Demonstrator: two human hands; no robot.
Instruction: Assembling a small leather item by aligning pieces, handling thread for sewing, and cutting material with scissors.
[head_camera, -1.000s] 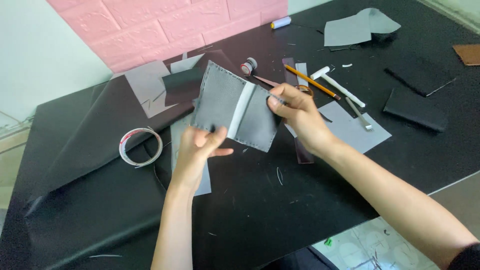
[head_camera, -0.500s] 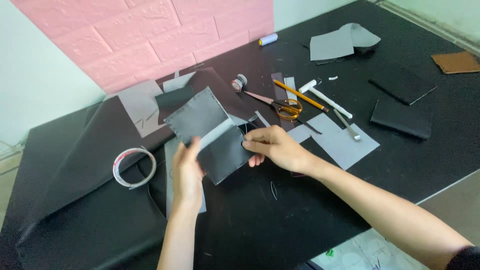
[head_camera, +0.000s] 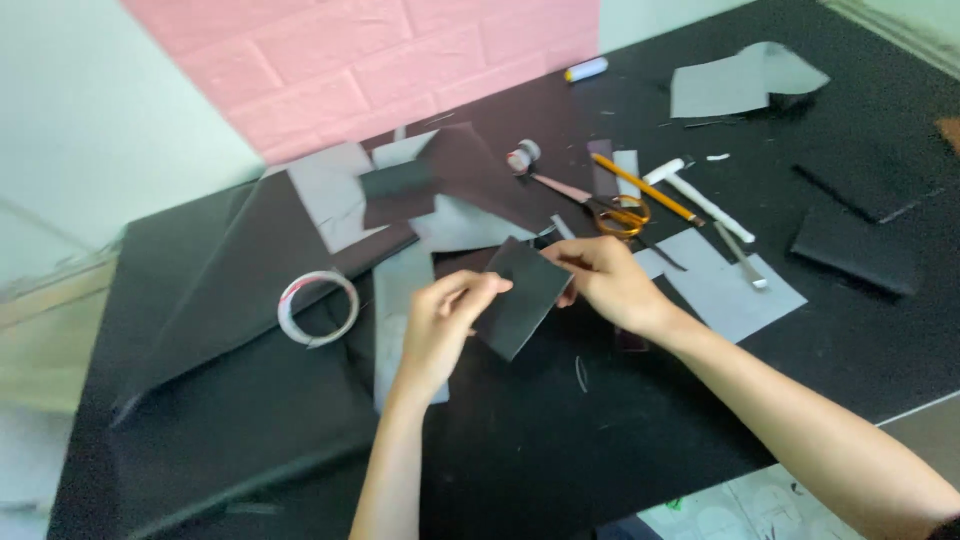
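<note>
Both hands are pinching a small dark folded card (head_camera: 520, 296) above the middle of the black table (head_camera: 620, 440), left hand (head_camera: 445, 320) and right hand (head_camera: 605, 280) gripping its sides, so the folding is looking nearly done.

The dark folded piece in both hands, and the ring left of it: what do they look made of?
Dark folded piece: probably thin faux leather or stiff card, matte, keeping a sharp crease between the left hand and right hand. Ring: likely a tape roll, thin, pale, glossy band with an open middle.
</note>
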